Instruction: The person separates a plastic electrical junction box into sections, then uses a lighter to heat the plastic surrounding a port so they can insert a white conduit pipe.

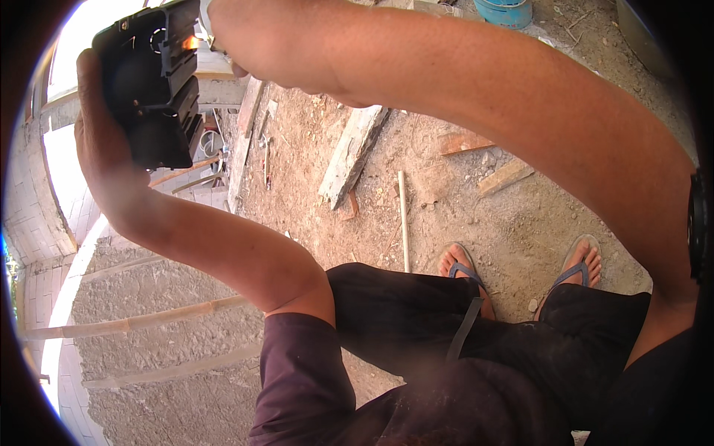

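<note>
High at the far left, my left hand point(108, 145) is closed round the edge of a black plastic electrical box point(145, 82) with two compartments side by side. Ribbed slots line the side of the box that faces right. Against that side burns a small orange flame point(192, 43). It comes from a lighter point(205, 15), of which only a pale edge shows. My right hand point(242, 41) is closed on the lighter, and most of its fingers are hidden behind the hand itself.
Below lies dirt ground with a rough plank point(353, 156), a thin pale pole point(403, 219) and wood scraps point(506, 177). A blue bucket point(506, 11) stands at the far edge. On the left are a block wall point(44, 186) and a bamboo pole point(134, 325).
</note>
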`<state>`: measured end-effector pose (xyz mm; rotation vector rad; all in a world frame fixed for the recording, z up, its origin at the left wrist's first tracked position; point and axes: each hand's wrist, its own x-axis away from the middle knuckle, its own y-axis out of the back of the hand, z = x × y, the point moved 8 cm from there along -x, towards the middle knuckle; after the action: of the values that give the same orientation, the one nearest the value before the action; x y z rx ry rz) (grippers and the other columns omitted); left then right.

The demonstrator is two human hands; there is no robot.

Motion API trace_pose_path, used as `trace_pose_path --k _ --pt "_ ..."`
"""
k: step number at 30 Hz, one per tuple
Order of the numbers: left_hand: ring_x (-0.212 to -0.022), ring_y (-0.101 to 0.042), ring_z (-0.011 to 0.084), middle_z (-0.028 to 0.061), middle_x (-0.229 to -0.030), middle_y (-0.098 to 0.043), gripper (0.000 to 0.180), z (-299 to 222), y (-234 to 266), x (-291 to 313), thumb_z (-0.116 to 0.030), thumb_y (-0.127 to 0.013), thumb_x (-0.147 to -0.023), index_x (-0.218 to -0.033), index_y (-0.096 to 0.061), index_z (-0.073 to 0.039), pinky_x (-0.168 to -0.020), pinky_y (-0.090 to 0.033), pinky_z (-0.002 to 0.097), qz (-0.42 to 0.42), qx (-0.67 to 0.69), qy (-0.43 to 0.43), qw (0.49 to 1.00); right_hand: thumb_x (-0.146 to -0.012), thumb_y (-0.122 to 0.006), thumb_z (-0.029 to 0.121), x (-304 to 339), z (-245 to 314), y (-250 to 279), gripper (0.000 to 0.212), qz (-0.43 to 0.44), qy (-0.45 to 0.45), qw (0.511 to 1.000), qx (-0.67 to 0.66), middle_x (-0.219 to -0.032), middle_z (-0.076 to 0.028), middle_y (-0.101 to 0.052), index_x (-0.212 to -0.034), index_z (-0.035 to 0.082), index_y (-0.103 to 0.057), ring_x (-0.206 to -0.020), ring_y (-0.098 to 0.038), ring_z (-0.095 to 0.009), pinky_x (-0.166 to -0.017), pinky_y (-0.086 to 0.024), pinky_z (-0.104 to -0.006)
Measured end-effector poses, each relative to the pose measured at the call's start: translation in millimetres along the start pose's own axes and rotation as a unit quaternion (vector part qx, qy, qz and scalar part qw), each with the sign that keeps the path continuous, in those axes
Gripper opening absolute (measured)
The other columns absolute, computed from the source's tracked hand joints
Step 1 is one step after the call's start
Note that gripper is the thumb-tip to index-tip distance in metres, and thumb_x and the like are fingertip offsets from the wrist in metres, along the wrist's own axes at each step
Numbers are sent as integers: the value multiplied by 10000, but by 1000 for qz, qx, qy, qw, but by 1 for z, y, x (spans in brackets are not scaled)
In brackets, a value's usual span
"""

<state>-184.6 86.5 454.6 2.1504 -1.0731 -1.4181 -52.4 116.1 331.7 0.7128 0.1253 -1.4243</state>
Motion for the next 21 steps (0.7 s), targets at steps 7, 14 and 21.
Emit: trace_pose_path --k 7,14,21 --pt "-768 -671 135 88 -951 -699 720 -2 0 8 -652 -630 -898 -1225 -684 -13 -660 -556 247 -29 26 19 999 -1073 -382 152 20 2 15 338 10 107 994 -25 -765 -149 -619 -1121 -118 -580 -581 -616 -215 -460 -535 -296" --pt "-762 -672 139 88 -962 -694 715 -5 -1 14 -644 -629 -902 -1244 -670 -18 -659 -557 250 -38 37 31 998 -1073 -374 156 18 4 16 350 -4 128 991 -26 -760 -154 -613 -1100 -113 -596 -579 -609 -220 -480 -539 -306" --pt "-788 -680 139 94 -967 -700 737 5 -6 -5 -665 -608 -903 -1252 -669 -19 -673 -563 249 59 31 9 998 -1038 -364 101 12 -10 11 347 80 -75 978 -179 -782 -194 -650 -1026 -121 -630 -655 -659 -246 -506 -551 -319"
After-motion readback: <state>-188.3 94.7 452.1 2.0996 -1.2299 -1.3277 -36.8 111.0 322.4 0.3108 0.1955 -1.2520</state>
